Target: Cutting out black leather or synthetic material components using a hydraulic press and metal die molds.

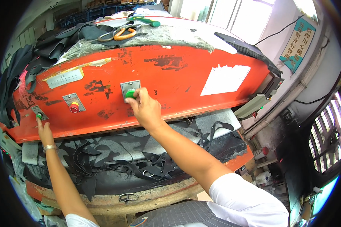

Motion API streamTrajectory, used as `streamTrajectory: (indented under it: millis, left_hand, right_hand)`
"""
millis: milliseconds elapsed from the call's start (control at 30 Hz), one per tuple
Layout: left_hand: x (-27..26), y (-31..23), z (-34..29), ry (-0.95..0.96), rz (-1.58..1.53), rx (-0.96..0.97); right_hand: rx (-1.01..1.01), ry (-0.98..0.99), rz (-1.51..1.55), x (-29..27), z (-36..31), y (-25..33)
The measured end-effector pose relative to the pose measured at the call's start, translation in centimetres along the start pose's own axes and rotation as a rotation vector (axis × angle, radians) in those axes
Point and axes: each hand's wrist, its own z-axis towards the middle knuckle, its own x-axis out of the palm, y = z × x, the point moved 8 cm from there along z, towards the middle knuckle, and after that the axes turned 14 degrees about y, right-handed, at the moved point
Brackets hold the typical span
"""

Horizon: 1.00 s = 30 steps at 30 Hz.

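Your left hand [45, 134] touches the left button [39, 115], your right hand [147, 111] the right button [130, 94]; grip closure indeterminable. Reach apparently complete; scraps [88, 156] uncleared.

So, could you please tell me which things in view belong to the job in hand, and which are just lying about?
Seemingly in use:
- left green button, left hand on it
- larger green button, right hand on it
- red machine

Probably lying about, untouched atop the machine:
- scissors
- green-handled tool
- dark sheets
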Motion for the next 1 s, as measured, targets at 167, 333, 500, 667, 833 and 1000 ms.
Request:
streamTrajectory:
  millis: [167, 333, 500, 667, 833, 1000]
  left_hand:
    - [7.2, -7.3, -15.8, 0.403, 0.068, 0.123]
    - [18.0, -15.3, -37.6, 0.941, 0.003, 0.142]
    - [22.3, -18.2, -45.8, 1.047, 0.329, 0.315]
    - [23.7, -18.5, -45.6, 0.914, 0.342, 0.253]
    - [24.2, -18.4, -45.5, 0.890, 0.328, 0.218]
    - [24.1, -17.4, -45.8, 0.939, 0.350, 0.204]
  right_hand:
    - [-0.052, 0.251, 0.019, -0.5, -10.0, 0.9]
    - [0.028, 0.825, 0.013, -1.6, -22.8, 0.6]
    - [-0.027, 1.029, -0.094, -4.5, -31.6, -0.1]
    - [-0.047, 0.981, -0.211, -5.5, -33.1, -0.2]
    - [-0.077, 1.117, -0.197, -5.7, -31.9, -1.7]
    - [0.132, 1.054, 0.001, -7.8, -21.8, -9.4]
